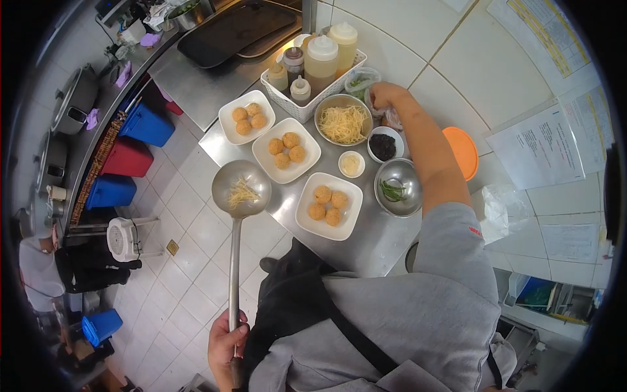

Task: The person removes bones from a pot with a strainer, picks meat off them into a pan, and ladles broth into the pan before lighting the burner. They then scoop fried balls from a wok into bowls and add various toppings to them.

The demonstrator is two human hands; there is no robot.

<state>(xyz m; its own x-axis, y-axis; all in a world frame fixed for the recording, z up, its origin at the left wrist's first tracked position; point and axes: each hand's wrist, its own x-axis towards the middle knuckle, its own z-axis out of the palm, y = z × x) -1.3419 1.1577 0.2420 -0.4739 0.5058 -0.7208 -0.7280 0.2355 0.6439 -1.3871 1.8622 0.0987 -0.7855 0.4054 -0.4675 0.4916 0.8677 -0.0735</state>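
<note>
My left hand (228,340) is wrapped round the handle of a long metal ladle (235,261). The ladle's bowl holds a small heap of pale yellow shreds (243,193). At the back, by the tiled wall, my right hand (386,97) has its fingers curled down over a clear plastic bag (385,116); the fingertips are hidden. Close to it stand a metal bowl of yellow shreds (343,124), a small white bowl of something dark (383,146) and a bag of greens (359,82). A metal bowl (413,204) with green strips sits under my right forearm.
Three white dishes (313,219) (264,157) (225,124) hold several round golden balls each. A small cup (351,164) contains something pale. Behind are a white basket (307,112) of squeeze bottles and dark trays (235,32). An orange lid (461,153) leans by the wall. Another person (46,268) is far left.
</note>
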